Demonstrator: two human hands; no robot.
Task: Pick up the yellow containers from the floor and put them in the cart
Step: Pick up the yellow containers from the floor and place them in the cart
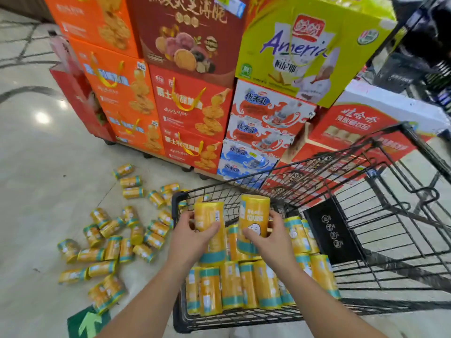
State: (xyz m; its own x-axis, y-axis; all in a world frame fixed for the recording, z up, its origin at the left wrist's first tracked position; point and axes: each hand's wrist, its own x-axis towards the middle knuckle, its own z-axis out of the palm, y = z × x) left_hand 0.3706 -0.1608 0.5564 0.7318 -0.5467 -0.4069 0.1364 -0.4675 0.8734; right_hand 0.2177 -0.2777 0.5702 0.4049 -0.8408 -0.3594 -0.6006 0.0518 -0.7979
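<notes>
Big snack boxes (195,106) stand behind the wire cart (317,172). Many yellow containers (112,247) lie on the floor (36,179) left of it; more lie inside. Over those, the left hand (192,236) and right hand (271,236) each grip 1 upright container (211,215).

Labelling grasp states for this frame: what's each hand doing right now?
Left hand: fingers curled round a yellow container, held over the cart.
Right hand: fingers curled round another yellow container.

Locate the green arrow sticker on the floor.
Head view, bottom left: the green arrow sticker lies on the floor left of the cart, just below the nearest spilled yellow containers.
</notes>
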